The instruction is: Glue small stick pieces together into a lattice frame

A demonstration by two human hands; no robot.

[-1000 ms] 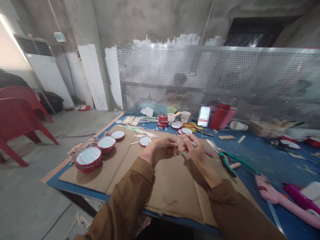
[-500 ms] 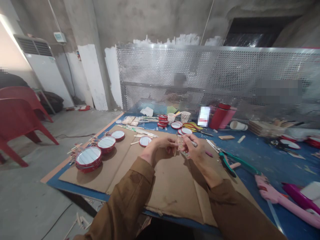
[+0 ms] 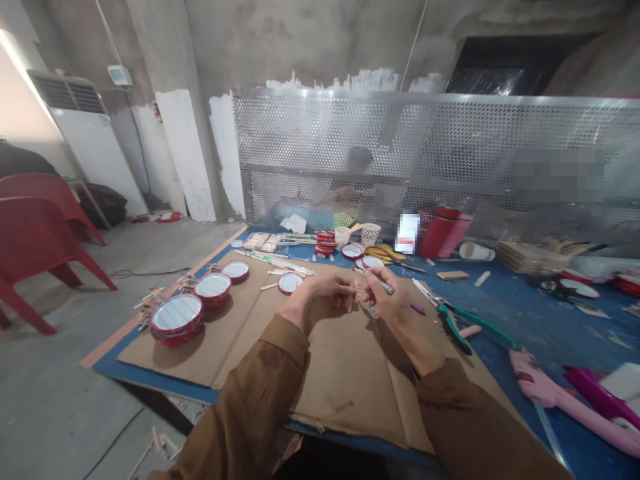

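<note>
My left hand is closed, its fingertips pinching the left side of a small patterned piece above the cardboard sheet. Close beside it, my right hand has its fingers wrapped round a slim grey tool and meets the same piece. The fingers hide most of the piece, and its shape is hard to make out. Left of my hands lies a round red-rimmed lid. Stacked red-rimmed tins with small wooden sticks behind them stand at the cardboard's left edge.
Green-handled scissors and a pink glue gun lie on the blue table to the right. Paper cups, a lit phone and a red bottle stand at the back, before a perforated metal screen.
</note>
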